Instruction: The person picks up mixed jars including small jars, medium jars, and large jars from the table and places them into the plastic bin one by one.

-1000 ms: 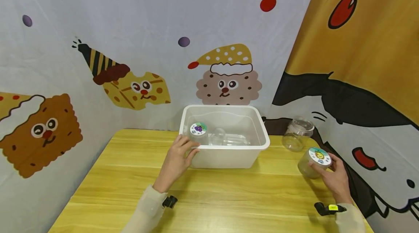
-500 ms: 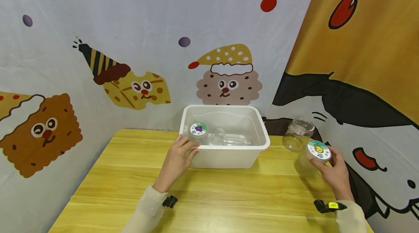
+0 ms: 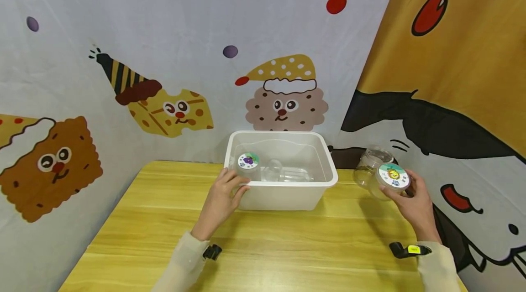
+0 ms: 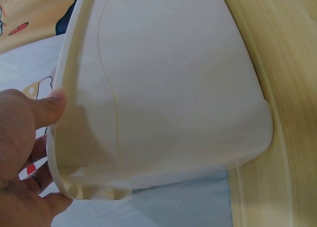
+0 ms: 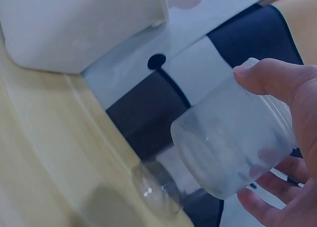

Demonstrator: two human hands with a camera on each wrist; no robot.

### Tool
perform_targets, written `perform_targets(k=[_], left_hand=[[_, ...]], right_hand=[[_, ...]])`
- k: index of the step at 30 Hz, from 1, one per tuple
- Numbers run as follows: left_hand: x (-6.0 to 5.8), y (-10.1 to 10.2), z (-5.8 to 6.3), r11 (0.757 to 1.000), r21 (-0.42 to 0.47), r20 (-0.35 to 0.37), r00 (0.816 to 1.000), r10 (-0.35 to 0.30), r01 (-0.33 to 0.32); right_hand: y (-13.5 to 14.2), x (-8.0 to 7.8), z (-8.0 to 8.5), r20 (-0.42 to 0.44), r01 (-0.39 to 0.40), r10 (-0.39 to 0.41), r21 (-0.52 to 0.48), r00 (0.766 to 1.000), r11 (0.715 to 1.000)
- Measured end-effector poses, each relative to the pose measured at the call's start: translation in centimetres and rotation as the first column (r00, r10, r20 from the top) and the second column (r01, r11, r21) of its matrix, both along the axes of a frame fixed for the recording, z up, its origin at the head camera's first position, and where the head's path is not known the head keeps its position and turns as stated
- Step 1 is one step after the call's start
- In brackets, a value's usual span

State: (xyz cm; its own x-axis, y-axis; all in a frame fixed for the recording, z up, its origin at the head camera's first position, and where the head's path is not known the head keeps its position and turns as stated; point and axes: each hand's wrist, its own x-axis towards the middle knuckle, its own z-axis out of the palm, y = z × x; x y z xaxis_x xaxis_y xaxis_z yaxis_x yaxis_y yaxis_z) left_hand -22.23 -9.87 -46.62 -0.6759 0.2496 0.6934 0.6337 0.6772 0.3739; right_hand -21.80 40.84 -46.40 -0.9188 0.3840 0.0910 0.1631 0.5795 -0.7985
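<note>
My right hand (image 3: pixel 416 203) grips a clear, frosted-looking plastic jar (image 5: pixel 228 138) around its upper end. Its lid (image 3: pixel 393 176) carries a round white and green label with a yellow picture. The jar is raised off the table, its bottom showing in the right wrist view. My left hand (image 3: pixel 218 205) holds the near left rim of a white plastic bin (image 3: pixel 283 197), thumb on the near side. Inside that bin, a jar with a purple-fruit label (image 3: pixel 248 161) stands upright at the left, and a clear container (image 3: pixel 293 174) lies along the floor.
Behind the held jar, another clear jar (image 3: pixel 363 169) stands on the table near its back right edge, partly covered in the head view. The wooden table (image 3: pixel 263 246) meets a cartoon-printed cloth (image 3: pixel 185 32) at the back and right.
My right hand has lifted the labelled jar up and slightly left, so it now overlaps the other clear jar. The left hand and the bin have stayed in place.
</note>
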Motion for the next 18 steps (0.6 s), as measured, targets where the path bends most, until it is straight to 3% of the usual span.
perform_targets(k=[9,18], left_hand=[[-0.1,0.0,0.3,1.0,0.003,0.019,1.0,-0.003,0.003],[0.0,0.0,0.2,1.0,-0.002,0.019,1.0,0.003,-0.003]], right_hand=[[-1.4,-0.8,1.9,-0.087,-0.067,0.069,0.028,0.994,0.997],[-2.5,-1.6,3.3,-0.107,-0.089,0.097,0.083,0.989,0.993]])
